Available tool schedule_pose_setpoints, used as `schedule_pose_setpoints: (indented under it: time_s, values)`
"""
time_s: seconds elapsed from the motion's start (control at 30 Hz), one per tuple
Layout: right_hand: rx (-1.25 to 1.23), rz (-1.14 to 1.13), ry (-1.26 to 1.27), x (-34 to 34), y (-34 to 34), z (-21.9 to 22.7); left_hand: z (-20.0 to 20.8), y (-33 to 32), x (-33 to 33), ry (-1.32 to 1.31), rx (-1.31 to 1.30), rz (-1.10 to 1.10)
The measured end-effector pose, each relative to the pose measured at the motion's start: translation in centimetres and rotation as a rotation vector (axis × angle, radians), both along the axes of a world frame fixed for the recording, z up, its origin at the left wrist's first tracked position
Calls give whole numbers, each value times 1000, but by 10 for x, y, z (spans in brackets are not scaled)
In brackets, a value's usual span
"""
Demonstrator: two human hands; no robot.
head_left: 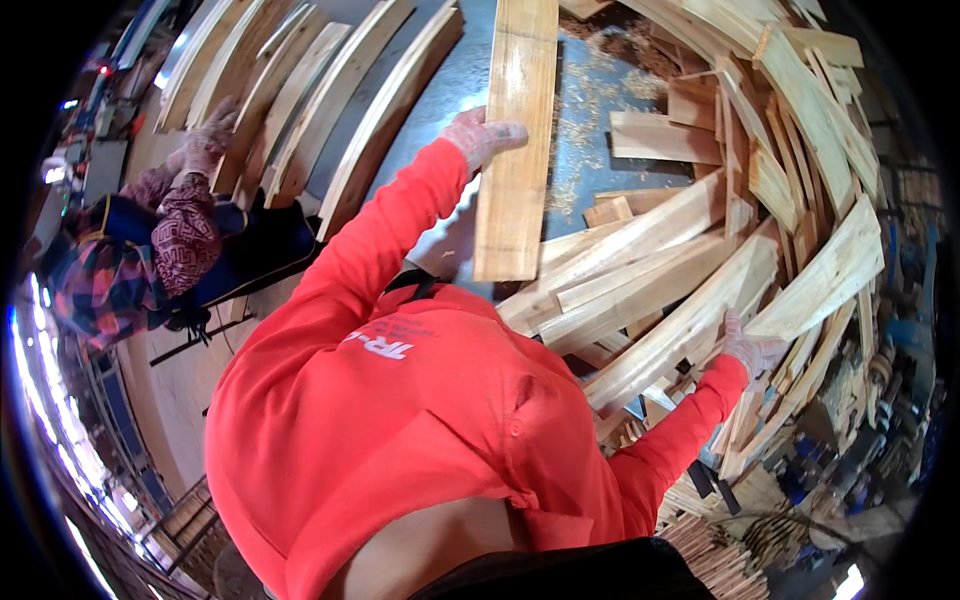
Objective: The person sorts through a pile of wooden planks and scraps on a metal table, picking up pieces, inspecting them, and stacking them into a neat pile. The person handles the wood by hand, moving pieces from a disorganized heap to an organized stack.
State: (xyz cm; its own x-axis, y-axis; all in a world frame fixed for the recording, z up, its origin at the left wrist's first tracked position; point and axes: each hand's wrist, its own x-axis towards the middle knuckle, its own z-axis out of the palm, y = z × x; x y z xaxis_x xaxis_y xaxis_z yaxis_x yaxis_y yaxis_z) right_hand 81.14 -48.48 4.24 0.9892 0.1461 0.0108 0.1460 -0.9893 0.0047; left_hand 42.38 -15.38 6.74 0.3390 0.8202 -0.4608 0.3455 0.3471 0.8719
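My left hand (483, 138), in a pale glove, is closed on the left edge of a long, flat wooden plank (515, 190). The plank stretches away from me over a grey-blue tabletop (580, 110). On the right, my gloved right hand (752, 350) grips the near end of a pale wooden board (825, 275) at the side of a loose pile. Its fingers are partly hidden by the wood. Another long board (690, 325) lies just left of that hand.
Crisscrossed wooden offcuts (665, 138) fill the right side, with sawdust (630, 50) beyond. Several long wooden pieces (390, 115) lie in a row at the far left. A co-worker in a patterned sleeve (187, 235) has a gloved hand (208, 140) beside them. Thin strips (705, 560) are stacked below right.
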Motion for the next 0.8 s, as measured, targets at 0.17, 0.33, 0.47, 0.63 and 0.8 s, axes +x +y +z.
schedule_pose_setpoints:
  time_s: [0.17, 0.33, 0.47, 0.63, 0.8]
  values:
    - [116, -90, 32, -7, 6, 21, -26, 4, -19, -428, -297, 234]
    - [610, 342, 81, -61, -2, 57, -67, -6, -67, -1160, -751, -50]
    - [749, 821, 253, -122, 83, 125, -77, -48, -107, -909, -555, 188]
    - [1024, 639, 1185, -120, 186, 104, -19, -56, -174, -1247, -1082, -110]
    - [1370, 320, 2213, -182, 274, 60, -21, -73, -199, -540, -576, -70]
